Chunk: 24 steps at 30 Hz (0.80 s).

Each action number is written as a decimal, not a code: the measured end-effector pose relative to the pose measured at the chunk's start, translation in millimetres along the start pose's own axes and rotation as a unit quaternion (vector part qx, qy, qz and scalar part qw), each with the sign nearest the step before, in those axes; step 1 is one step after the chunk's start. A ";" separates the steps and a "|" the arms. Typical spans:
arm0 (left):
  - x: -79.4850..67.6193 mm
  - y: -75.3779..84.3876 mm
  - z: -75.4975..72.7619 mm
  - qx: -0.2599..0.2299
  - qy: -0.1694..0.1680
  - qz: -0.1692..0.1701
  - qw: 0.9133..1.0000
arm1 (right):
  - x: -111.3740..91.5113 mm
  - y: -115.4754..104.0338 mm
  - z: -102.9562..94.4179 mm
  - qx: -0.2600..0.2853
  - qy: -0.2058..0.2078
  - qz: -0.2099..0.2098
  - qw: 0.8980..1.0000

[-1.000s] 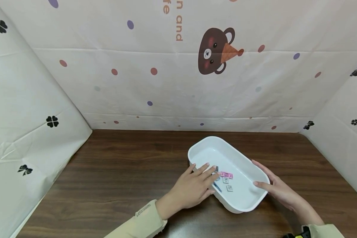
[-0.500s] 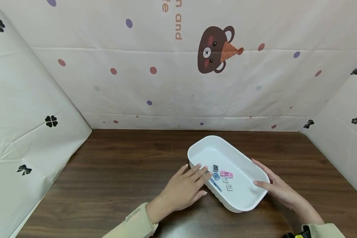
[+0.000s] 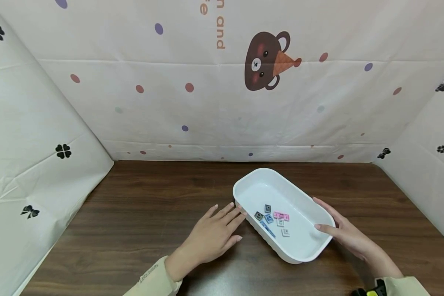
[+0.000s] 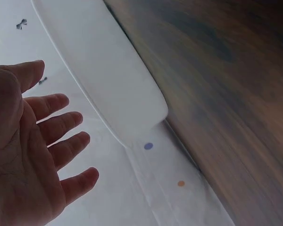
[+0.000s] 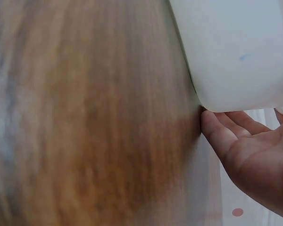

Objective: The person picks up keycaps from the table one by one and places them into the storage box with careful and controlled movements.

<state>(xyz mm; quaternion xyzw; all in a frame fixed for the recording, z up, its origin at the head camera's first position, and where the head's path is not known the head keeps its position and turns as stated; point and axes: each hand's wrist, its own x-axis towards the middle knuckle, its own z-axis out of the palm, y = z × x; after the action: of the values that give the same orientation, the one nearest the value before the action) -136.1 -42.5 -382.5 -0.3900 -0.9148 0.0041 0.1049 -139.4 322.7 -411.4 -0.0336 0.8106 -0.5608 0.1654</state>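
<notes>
A white plastic tray point(image 3: 303, 244) stands slantwise on the table. Several small printed pieces lie on its floor: a pink strip point(image 3: 281, 216), a blue strip point(image 3: 267, 229), a blue square point(image 3: 269, 218), a dark green square point(image 3: 258, 216), a grey square point(image 3: 268, 209) and whitish squares point(image 3: 285, 232). My left hand point(image 3: 212, 236) hovers beside the tray's left rim, its fingers spread and holding nothing; its palm shows in the left wrist view. At the right end, my right hand point(image 3: 349, 236) holds the tray, thumb over the rim and fingers along the outer wall.
The brown wooden table point(image 3: 151, 197) extends left and behind the tray. White printed cloth walls point(image 3: 207, 102) enclose its back and both sides. A black and yellow band point(image 3: 373, 291) sits at my right wrist.
My left hand has moved left, out from over the tray, uncovering the grey, blue and dark green pieces. The right hand and the tray have stayed put.
</notes>
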 end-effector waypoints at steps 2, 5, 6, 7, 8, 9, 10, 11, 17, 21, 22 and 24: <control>-3.7 -3.4 0.3 -0.006 -0.003 -0.009 1.000 | 0.1 0.1 -0.3 0.000 -0.002 -0.002 1.000; -9.3 -7.6 0.3 -0.013 -0.007 -0.020 1.000 | 0.0 0.2 -0.5 0.001 -0.004 -0.003 1.000; -11.0 -8.9 0.0 -0.014 -0.007 -0.022 1.000 | -0.1 0.1 -0.6 0.001 -0.004 -0.004 1.000; -13.0 -10.1 -0.4 -0.017 -0.009 -0.024 1.000 | -0.1 0.0 -0.4 0.001 -0.004 -0.003 1.000; -15.1 -11.4 -0.9 -0.021 -0.012 -0.027 0.999 | -0.1 -0.1 -0.3 0.000 -0.004 -0.002 1.000; -17.0 -12.7 -1.4 -0.026 -0.013 -0.029 0.999 | -0.1 -0.4 -0.4 0.001 -0.002 -0.002 1.000; -19.1 -14.1 -2.1 -0.032 -0.014 -0.032 0.999 | -0.1 -0.7 -0.2 0.002 -0.001 -0.001 1.000; -21.3 -15.6 -2.6 -0.037 -0.015 -0.035 0.999 | 0.0 -1.2 -0.2 0.003 0.000 0.000 1.000; -35.0 -25.1 -3.8 -0.070 -0.017 -0.062 0.995 | 0.9 -1.5 -1.1 0.002 -0.005 -0.010 1.000; -43.7 -31.1 -3.3 -0.090 -0.012 -0.075 0.993 | 0.9 0.9 -2.1 -0.003 -0.007 -0.023 1.000; -46.0 -32.5 -3.1 -0.095 -0.010 -0.077 0.992 | 0.8 1.5 -2.4 -0.004 -0.008 -0.028 1.000; -50.9 -35.1 -2.6 -0.107 -0.007 -0.079 0.991 | 0.8 2.1 -2.4 -0.002 -0.006 -0.025 1.000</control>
<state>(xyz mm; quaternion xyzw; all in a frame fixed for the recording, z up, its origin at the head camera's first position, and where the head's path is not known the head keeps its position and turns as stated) -126.4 -103.5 -386.4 -0.3256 -0.9386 -0.0993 0.0562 -140.6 325.4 -412.7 -0.0578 0.8096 -0.5628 0.1564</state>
